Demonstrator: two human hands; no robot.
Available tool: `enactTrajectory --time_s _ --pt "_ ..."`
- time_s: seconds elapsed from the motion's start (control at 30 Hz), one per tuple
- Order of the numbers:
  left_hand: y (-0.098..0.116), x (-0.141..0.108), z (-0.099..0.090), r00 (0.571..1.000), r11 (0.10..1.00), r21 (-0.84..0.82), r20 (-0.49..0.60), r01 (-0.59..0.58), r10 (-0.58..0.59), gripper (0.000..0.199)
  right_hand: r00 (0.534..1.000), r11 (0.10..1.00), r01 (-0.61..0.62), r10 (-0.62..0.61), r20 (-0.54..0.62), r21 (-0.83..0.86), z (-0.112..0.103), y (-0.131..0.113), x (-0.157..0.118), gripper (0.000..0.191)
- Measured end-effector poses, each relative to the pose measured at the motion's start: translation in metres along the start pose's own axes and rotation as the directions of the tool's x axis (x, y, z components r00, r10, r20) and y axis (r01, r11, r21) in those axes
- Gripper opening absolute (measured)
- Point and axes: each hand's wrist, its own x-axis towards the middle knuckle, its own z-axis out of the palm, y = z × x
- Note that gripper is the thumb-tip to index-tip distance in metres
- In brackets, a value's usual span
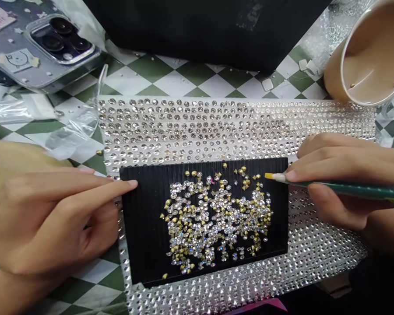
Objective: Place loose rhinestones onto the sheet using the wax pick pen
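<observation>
A black ridged tray (144,236) lies on a silvery rhinestone-covered sheet (190,124). Loose rhinestones (213,218), some clear side up and some gold side up, are spread over it. My left hand (62,214) is at the tray's left edge, its index fingertip resting on the corner and the other fingers curled; the thumb is mostly hidden. In my right hand (338,175) is a dark green rhinestone picker pencil (354,188), pinched near its pale end. Its yellow tip sits just over the tray's upper right, close to a few gold-backed stones.
A black box (200,30) stands behind the sheet. To the left lie a phone in a clear case (46,43) and crumpled clear plastic (75,131). A beige cup (367,57) is at the upper right. Green-and-white checked cloth (203,83) covers the table.
</observation>
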Motion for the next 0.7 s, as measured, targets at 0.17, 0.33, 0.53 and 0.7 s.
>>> enactTrajectory --time_s 0.17,0.33,0.53,0.7 --pt "0.003 0.004 0.001 0.977 0.977 0.045 -0.039 -0.209 0.211 0.032 0.995 0.995 0.074 -0.078 0.058 0.066 -0.009 -0.002 -0.003 0.014" --pt "0.000 0.003 0.001 0.983 0.982 0.049 -0.015 -0.180 0.181 0.040 0.993 0.995 0.006 -0.019 0.120 0.104 -0.010 -0.010 -0.001 0.018" --pt "-0.003 0.002 -0.001 0.974 0.974 0.008 -0.025 -0.225 0.225 0.060 0.992 0.994 -0.006 -0.007 0.124 0.105 -0.005 -0.007 -0.001 0.026" --pt "-0.002 0.002 0.000 0.977 0.977 0.022 -0.040 -0.211 0.212 0.056 0.993 0.994 -0.050 0.038 0.113 0.101 -0.005 -0.011 0.002 0.026"
